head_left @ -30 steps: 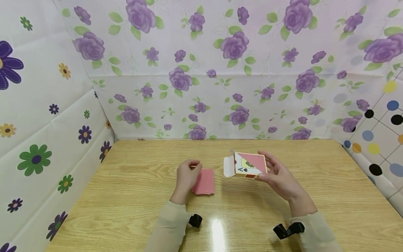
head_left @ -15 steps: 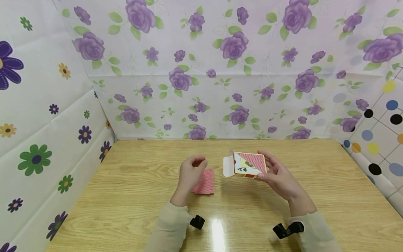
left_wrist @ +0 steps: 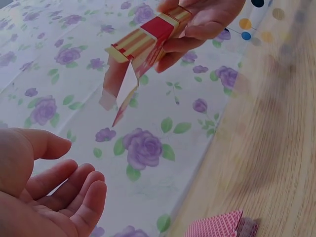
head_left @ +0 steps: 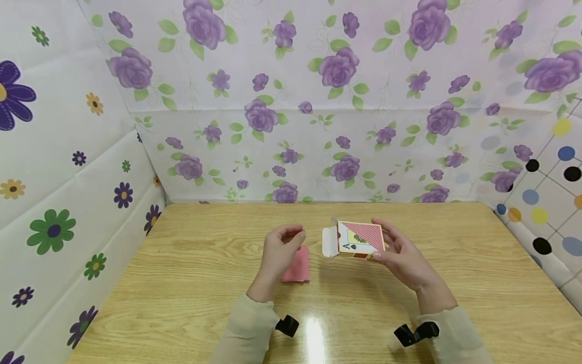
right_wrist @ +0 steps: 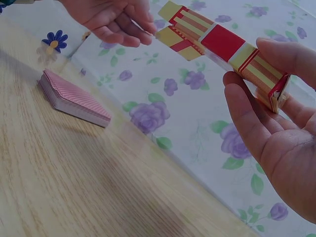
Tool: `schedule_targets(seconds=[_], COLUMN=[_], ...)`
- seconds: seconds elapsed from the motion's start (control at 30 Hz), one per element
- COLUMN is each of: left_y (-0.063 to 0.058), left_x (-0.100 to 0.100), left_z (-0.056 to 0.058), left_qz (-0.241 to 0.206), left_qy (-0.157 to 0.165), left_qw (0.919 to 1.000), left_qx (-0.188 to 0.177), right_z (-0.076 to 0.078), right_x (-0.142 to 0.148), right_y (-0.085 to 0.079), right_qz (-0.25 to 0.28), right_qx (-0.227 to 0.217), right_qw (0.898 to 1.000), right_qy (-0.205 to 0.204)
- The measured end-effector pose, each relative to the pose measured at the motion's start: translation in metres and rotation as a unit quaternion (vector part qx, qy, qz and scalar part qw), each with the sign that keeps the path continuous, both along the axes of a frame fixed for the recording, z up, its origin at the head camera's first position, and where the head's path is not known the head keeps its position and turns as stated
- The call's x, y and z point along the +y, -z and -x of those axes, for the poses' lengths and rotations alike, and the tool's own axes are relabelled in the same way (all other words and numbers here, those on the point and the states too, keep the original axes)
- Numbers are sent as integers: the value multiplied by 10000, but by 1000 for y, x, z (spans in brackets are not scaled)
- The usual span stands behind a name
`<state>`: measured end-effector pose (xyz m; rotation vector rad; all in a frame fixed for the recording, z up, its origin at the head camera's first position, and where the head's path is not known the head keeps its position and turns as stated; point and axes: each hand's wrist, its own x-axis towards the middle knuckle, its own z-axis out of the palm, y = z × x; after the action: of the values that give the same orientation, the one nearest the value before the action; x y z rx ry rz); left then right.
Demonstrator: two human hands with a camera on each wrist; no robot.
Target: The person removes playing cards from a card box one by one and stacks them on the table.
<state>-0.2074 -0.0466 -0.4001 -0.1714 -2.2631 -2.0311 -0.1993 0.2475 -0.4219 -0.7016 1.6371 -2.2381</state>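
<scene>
My right hand [head_left: 404, 255] grips a playing-card box [head_left: 361, 236] by its right end, above the table. The box has a red patterned face with an ace of spades, and its white end flap [head_left: 330, 241] hangs open toward the left. Left of it, my left hand [head_left: 282, 250] hovers with loosely curved fingers; in the left wrist view the fingers [left_wrist: 74, 192] hold nothing. Below that hand, a stack of red-backed cards [head_left: 296, 267] lies on the table, partly hidden by it. From the right wrist view, the stack [right_wrist: 74, 98] looks thick and roughly squared.
The wooden table [head_left: 182, 283] ends at a wall of purple-flowered cloth [head_left: 309, 151] behind. Flower-printed cloth [head_left: 82, 202] stands along the left side, dotted cloth [head_left: 545, 202] along the right. Both wrists wear black camera mounts [head_left: 287, 326].
My left hand has moved slightly right and away from me, toward the open end of the card box. The right hand and the box have stayed nearly still.
</scene>
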Motion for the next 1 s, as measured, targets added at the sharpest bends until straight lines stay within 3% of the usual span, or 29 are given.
schedule_targets(seconds=[0.37,1.0], left_y=[-8,-4], left_x=[6,15], left_z=[-8,-9], left_qz=[-504,-941], left_qy=[455,812], left_qw=[9974,9917], left_qx=[-226,-326], right_z=[0,0], right_x=[0,0], right_y=[0,1], right_qz=[5,-46], right_qx=[21,0], right_qw=[10000,10000], right_qy=[-37,-14])
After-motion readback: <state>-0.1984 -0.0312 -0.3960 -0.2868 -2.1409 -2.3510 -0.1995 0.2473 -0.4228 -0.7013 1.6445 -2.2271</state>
